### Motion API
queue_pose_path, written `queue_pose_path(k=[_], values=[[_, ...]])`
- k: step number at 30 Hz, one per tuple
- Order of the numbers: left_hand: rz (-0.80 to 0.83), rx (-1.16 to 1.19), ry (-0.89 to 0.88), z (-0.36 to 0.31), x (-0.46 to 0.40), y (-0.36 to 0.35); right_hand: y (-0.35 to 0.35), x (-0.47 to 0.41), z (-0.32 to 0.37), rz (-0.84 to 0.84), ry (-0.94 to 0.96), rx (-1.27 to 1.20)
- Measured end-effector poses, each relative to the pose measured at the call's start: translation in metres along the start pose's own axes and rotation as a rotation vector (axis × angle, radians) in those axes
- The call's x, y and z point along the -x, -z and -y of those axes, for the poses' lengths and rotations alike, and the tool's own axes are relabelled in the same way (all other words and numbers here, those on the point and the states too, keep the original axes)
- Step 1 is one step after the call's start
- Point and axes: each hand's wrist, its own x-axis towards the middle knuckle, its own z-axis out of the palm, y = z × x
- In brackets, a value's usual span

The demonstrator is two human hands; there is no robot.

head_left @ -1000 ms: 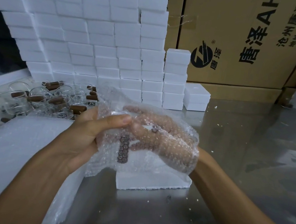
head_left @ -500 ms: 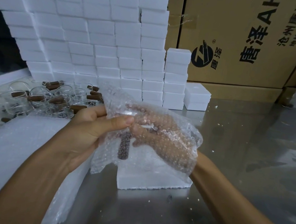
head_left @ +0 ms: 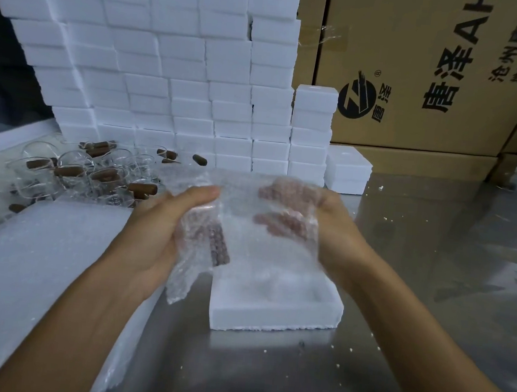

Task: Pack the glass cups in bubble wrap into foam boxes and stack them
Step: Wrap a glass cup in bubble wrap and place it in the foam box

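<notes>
While the bubble wrap hangs between both hands just above the foam box, the wrapped glass cup, its brown handle running top to bottom, sits nearer the left hand, which grips it; the right hand clutches the sheet. Beyond the foam box stand stacked foam boxes, on a steel table.

From my remote seat I see two bare forearms reaching in from the bottom edge, with no sleeves in view. The left hand and right hand wear no gloves (no rings, watch or bands visible either).
</notes>
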Motion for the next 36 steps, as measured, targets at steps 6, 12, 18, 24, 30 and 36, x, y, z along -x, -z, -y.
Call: queue_pose_path(k=[6,12,18,24,30,36], values=[[-0.162,0.254,-0.028,0.0,-0.002,0.003,0.03,-0.021,-0.006,-0.399,-0.066,-0.12],[-0.165,0.332,-0.096,0.002,0.003,-0.012,0.017,-0.018,-0.016,0.011,-0.175,-0.141],[-0.171,0.333,-0.104,0.016,0.007,-0.027,-0.01,-0.01,-0.028,0.133,-0.245,-0.049],[-0.186,0.249,-0.085,0.026,0.008,-0.031,-0.002,-0.015,-0.024,-0.095,-0.125,-0.115],[-0.137,0.052,-0.035,0.033,0.007,-0.029,0.002,-0.02,-0.031,-0.28,0.08,0.043],[-0.032,0.032,0.027,0.029,0.009,-0.028,0.003,-0.022,-0.036,-0.338,0.234,0.182]])
